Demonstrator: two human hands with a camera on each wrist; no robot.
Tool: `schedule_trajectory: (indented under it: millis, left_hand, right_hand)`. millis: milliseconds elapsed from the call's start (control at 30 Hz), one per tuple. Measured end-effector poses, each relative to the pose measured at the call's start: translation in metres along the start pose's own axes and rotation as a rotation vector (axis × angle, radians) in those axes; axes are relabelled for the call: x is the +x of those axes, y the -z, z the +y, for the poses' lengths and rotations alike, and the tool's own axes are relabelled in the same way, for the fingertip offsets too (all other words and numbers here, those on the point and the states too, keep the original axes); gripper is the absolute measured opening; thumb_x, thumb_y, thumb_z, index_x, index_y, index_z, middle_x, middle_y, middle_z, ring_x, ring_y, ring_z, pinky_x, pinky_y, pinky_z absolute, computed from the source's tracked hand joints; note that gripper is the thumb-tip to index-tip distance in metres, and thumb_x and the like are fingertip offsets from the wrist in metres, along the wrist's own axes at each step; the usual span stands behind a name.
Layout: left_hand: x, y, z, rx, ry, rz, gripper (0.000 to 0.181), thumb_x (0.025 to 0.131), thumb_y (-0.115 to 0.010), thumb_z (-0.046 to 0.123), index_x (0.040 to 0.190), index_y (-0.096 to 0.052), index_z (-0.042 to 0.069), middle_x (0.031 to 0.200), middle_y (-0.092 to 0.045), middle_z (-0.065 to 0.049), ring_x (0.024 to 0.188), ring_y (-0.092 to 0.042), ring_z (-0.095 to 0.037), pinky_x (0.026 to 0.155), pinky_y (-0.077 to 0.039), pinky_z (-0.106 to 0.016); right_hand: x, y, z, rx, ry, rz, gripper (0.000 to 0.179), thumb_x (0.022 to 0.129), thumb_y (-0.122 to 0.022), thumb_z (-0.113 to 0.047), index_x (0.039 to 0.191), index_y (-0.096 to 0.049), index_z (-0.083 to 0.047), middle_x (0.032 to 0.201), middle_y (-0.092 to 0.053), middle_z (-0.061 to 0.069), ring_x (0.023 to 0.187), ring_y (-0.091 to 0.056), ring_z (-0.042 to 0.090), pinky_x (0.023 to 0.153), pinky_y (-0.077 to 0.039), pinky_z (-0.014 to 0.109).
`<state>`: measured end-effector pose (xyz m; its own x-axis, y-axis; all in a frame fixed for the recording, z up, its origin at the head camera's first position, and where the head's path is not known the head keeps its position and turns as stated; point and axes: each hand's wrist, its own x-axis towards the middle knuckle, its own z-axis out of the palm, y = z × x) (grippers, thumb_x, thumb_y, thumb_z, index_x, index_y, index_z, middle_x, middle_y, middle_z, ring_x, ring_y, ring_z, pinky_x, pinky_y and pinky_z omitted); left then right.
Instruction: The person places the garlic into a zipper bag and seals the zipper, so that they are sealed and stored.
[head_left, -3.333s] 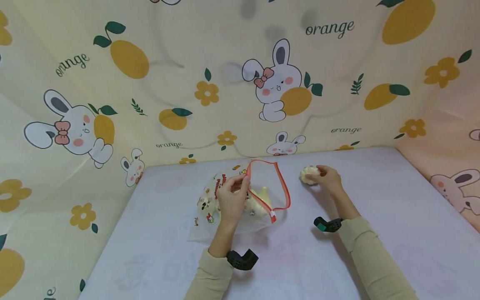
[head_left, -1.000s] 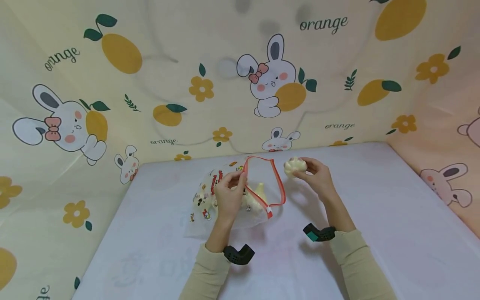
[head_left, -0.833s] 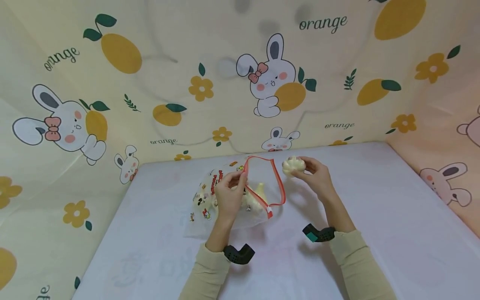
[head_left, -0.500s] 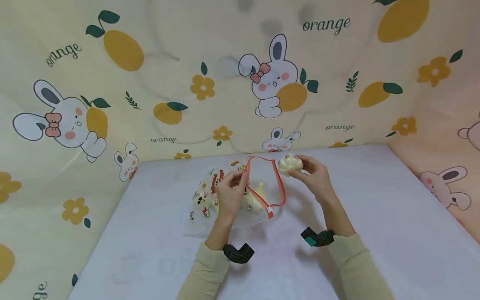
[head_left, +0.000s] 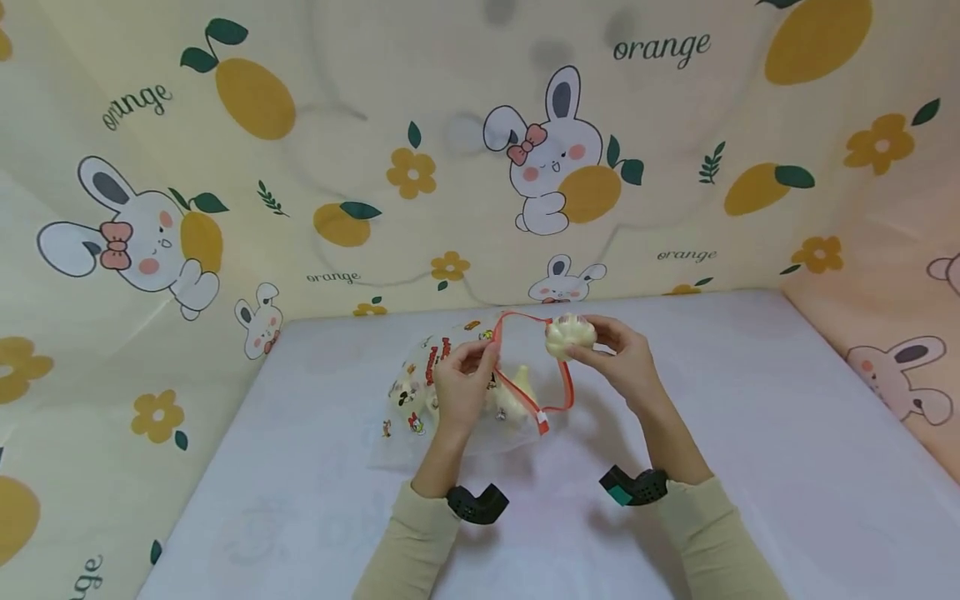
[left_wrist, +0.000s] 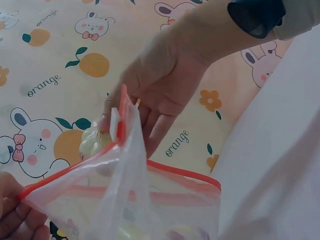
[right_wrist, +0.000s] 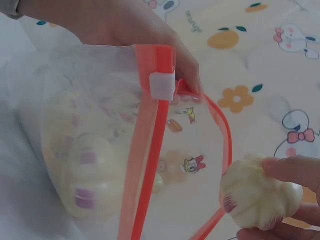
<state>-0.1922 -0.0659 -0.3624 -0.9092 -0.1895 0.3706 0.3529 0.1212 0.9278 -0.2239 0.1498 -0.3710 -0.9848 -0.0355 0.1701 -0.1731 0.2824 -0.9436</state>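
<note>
Clearly, both hands are at work close together over the table (head_left: 300, 508), near the middle of the scene. The left hand (head_left: 463, 387) pinches the red rim (head_left: 567, 385) of a clear bag (head_left: 420, 392) between thumb and fingers, at the left side of the mouth. The mouth stands wide and faces right. The right hand (head_left: 627, 363) holds a garlic bulb (head_left: 571, 337) between its thumb and fingers, gripping it from the right. The bulb is raised above the table, at the far right part of the rim, and overlaps it in the head view; whether the two touch, I cannot tell.

A white slider (right_wrist: 162, 86) sits on the rim, at the near right corner of the mouth. Inside the bag lies another bulb (right_wrist: 90, 175), pale with purple patches, seen through the plastic; more pale shapes show there, but how many I cannot tell. Red lettering and small cartoon figures are printed on the bag.

Each wrist bears a dark camera, one on the left (head_left: 477, 505) and one with a green patch on the right (head_left: 633, 486). The sleeves (head_left: 723, 537) are beige. Along the far side of the table stands a cream backdrop (head_left: 450, 75) printed with rabbits, oranges, yellow flowers and the word "orange"; the print runs on at left and right.
</note>
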Motion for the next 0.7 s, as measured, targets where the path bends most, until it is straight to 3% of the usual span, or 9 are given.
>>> schedule_trajectory:
  millis: [167,367,533,700]
  left_hand:
    - [0.000,0.002,0.006,0.002,0.001,0.013,0.018,0.088,-0.066,0.002,0.097,-0.068,-0.013,0.086,-0.069,-0.033,0.065,-0.058,-0.001,0.062,-0.048,-0.008]
    - [0.002,0.003,0.007,-0.010,-0.012,0.014,0.019,0.088,-0.066,0.002,0.097,-0.068,-0.014,0.086,-0.069,-0.034,0.065,-0.060,-0.002,0.062,-0.049,-0.008]
    - [0.001,0.005,0.007,-0.011,0.004,0.027,0.019,0.088,-0.066,0.002,0.097,-0.068,-0.014,0.087,-0.068,-0.035,0.065,-0.059,0.001,0.063,-0.049,-0.007]
    - [0.007,0.001,-0.018,-0.017,0.006,0.048,0.020,0.088,-0.068,0.008,0.097,-0.070,-0.009,0.087,-0.070,-0.031,0.063,-0.059,0.004,0.064,-0.050,-0.009]
  right_hand:
    - [-0.001,-0.005,-0.004,-0.018,-0.001,-0.024,0.050,0.084,-0.074,-0.014,0.128,-0.056,0.000,0.124,-0.060,0.016,0.092,-0.055,-0.005,0.075,-0.052,0.011]
    - [-0.001,-0.011,-0.004,0.016,0.011,-0.049,0.050,0.082,-0.075,-0.012,0.127,-0.057,0.001,0.120,-0.061,0.013,0.092,-0.056,-0.005,0.077,-0.053,0.011]
    - [-0.003,-0.019,-0.004,0.047,0.021,-0.016,0.050,0.080,-0.077,-0.008,0.125,-0.058,0.003,0.119,-0.062,0.013,0.091,-0.057,-0.006,0.076,-0.053,0.010]
    - [-0.006,-0.025,-0.008,0.060,0.049,0.000,0.050,0.078,-0.078,-0.005,0.123,-0.059,0.004,0.123,-0.061,0.021,0.090,-0.057,-0.008,0.075,-0.053,0.010]
